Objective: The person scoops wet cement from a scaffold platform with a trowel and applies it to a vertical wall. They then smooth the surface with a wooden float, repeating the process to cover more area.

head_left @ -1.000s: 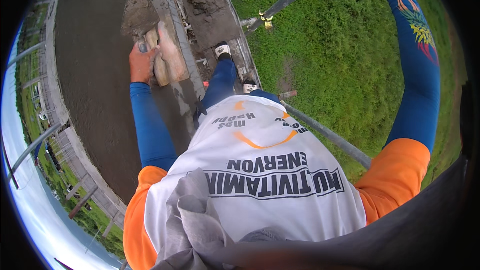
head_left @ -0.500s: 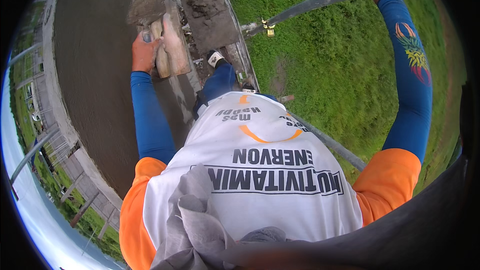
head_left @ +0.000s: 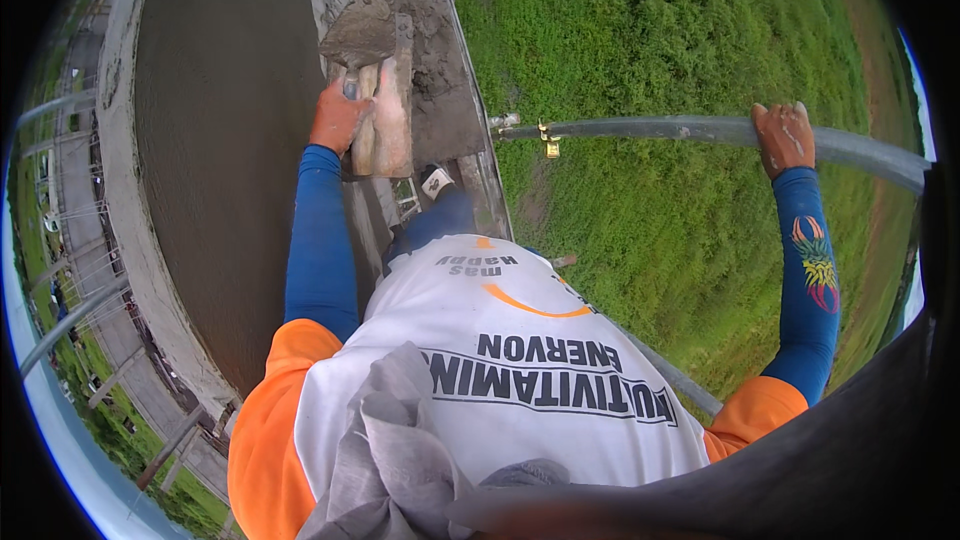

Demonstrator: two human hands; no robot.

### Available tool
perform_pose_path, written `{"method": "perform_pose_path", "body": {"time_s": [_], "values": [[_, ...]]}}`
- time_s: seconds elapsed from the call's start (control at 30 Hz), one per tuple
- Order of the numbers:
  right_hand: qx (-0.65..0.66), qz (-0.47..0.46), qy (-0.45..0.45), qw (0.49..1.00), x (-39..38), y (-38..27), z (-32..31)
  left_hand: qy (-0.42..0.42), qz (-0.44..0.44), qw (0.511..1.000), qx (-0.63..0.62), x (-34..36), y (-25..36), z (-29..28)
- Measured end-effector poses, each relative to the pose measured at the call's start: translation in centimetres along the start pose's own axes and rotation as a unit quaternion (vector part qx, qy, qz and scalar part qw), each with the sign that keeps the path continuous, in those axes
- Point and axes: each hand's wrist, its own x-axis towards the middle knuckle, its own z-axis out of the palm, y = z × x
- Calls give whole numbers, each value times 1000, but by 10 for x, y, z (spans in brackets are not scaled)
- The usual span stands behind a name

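Now listed: left hand (head_left: 341, 120), closed and grasping the trowel (head_left: 359, 28) and the float (head_left: 399, 105) together; fingers under the tools hidden. Trowel: blade grey and smeared, tip toward the far side. Float: wooden, pale, pinkish in patches, lying lengthwise just right of the hand. Between hand and float, one wooden handle (head_left: 367, 130); which tool it belongs to cannot be told. Mortar (head_left: 438, 125): a grey, lumpy heap immediately right of the float. Grey surface (head_left: 220, 160): smooth, broad, left of the hand. Right hand (head_left: 784, 138): clenched over the pipe (head_left: 670, 129), well to the right of the tools. Clamp (head_left: 550, 148): yellowish, at the pipe's left end. Shoe (head_left: 436, 182): white, near side of the mortar. Grass (head_left: 680, 40): behind the pipe, far right. Changes noted: the tools, a second ago over the right margin of the grey surface, now appear at the left edge of the mortar; the pipe, formerly slanting off to the far right, now crosses the view almost level, and the right hand, earlier cut off by the frame, shows whole. Judged meaning for the work: both tools sit closer to the mortar, with the right hand apparently serving as a brace.
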Motion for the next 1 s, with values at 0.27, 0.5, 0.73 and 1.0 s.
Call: {"method": "perform_pose_path", "body": {"time_s": [0.27, 0.5, 0.73, 1.0], "values": [[6, 10, -7, 1000, 34, 35, -3, -9, 32, 999, 34, 118, 38, 3], [21, 2, 3, 1000, 25, 34, 4, -68, -39, 997, 13, 118, 47, -11], [15, -8, 24, 1000, 25, 35, 12, -36, -46, 996, 72, 93, 24, -9], [28, 1, -16, 999, 22, 32, 8, -23, -24, 998, 48, 78, 18, -13]]}}
